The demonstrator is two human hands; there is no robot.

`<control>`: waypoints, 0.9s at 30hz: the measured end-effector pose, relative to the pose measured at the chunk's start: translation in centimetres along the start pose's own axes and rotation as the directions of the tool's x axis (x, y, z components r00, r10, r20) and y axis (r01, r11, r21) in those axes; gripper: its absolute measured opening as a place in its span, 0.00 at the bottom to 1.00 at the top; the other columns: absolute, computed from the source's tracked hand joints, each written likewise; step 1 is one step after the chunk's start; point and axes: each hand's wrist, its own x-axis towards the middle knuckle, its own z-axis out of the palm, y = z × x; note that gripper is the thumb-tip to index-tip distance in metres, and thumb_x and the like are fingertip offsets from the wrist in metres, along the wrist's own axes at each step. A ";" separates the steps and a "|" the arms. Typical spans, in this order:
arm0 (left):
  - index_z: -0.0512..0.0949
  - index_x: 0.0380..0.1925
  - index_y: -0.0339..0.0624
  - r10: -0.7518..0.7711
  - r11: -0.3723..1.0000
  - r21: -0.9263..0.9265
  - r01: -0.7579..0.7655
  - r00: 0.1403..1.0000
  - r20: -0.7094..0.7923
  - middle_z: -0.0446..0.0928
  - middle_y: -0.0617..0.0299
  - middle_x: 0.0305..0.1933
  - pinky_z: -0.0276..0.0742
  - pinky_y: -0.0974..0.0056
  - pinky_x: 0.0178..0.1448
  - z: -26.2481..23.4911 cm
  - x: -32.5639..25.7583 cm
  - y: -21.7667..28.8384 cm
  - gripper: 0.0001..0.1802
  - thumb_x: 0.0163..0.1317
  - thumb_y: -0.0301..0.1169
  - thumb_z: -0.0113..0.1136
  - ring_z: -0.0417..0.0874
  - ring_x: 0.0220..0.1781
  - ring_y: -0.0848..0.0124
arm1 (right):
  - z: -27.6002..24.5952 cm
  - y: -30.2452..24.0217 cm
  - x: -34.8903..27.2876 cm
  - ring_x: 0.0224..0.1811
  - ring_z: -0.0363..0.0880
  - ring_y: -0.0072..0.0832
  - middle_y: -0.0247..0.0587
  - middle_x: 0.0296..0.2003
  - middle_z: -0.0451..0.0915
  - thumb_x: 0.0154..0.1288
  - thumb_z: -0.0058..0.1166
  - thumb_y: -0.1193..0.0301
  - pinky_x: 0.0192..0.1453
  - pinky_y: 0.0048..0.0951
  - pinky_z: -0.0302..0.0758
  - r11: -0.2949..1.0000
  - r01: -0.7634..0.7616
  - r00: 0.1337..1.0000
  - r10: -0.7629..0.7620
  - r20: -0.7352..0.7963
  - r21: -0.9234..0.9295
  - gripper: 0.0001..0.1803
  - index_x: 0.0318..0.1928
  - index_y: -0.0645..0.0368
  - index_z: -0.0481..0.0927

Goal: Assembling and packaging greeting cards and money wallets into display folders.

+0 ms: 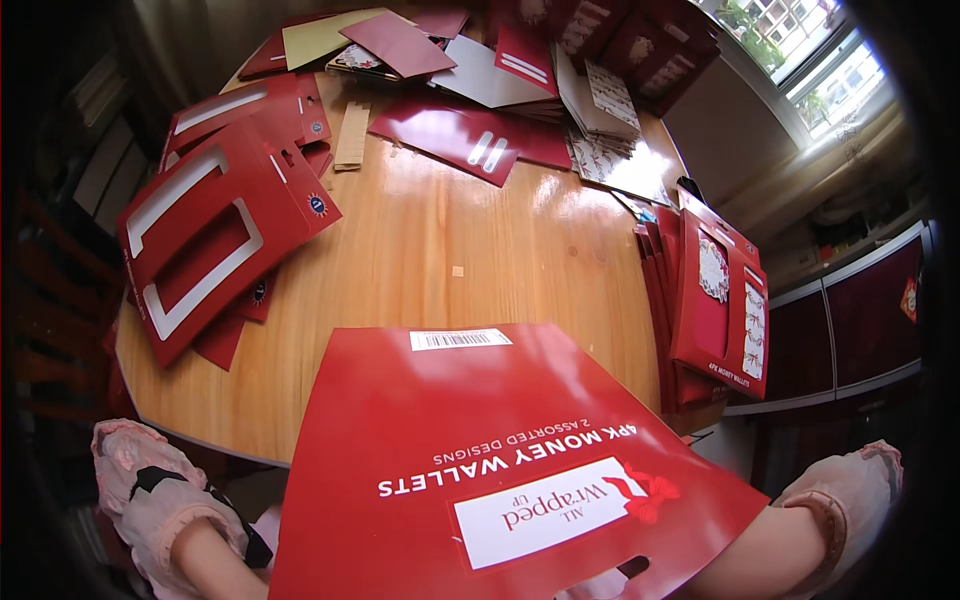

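Hands hidden, probably both gripping the big flat red cardboard sleeve [500, 450] I hold over the round wooden table's [450, 230] near edge; grip unclear.

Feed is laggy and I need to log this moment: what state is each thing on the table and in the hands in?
Large red card sheet: held up near the camera, tilted, printed side up.
Left hand: hidden under that sheet.
Right hand: hidden too.
Red cutout cards: lying flat, fanned in a loose pile at left.
Finished red packs: stacked neatly at right edge.
Wooden table: bare in the middle.
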 end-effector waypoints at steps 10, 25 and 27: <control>0.80 0.27 0.33 0.024 1.000 -0.013 -0.024 1.000 0.004 0.79 0.54 0.31 0.76 0.60 0.39 0.2 -0.1 -0.4 0.14 0.42 0.31 0.55 0.81 0.36 0.63 | -0.5 0.5 -0.1 0.38 0.74 0.36 0.48 0.38 0.73 0.48 0.48 0.74 0.40 0.35 0.70 1.000 -0.028 1.000 0.028 0.007 -0.012 0.20 0.45 0.65 0.72; 0.79 0.27 0.32 0.035 0.999 -0.036 -0.033 0.997 0.062 0.79 0.54 0.30 0.76 0.60 0.38 -1.1 -0.4 0.3 0.14 0.41 0.31 0.56 0.81 0.35 0.62 | -0.8 0.6 -0.2 0.39 0.74 0.35 0.47 0.38 0.73 0.48 0.48 0.74 0.41 0.35 0.70 1.000 0.000 1.000 -0.001 0.010 0.017 0.20 0.45 0.64 0.72; 0.79 0.27 0.32 0.062 0.997 -0.053 -0.059 0.996 0.057 0.79 0.54 0.30 0.76 0.60 0.38 -0.8 -0.3 -0.2 0.14 0.41 0.31 0.56 0.81 0.35 0.62 | -0.7 0.7 -0.4 0.39 0.74 0.35 0.47 0.39 0.73 0.48 0.48 0.74 0.41 0.35 0.70 1.000 -0.024 1.000 0.024 0.007 0.013 0.20 0.45 0.64 0.72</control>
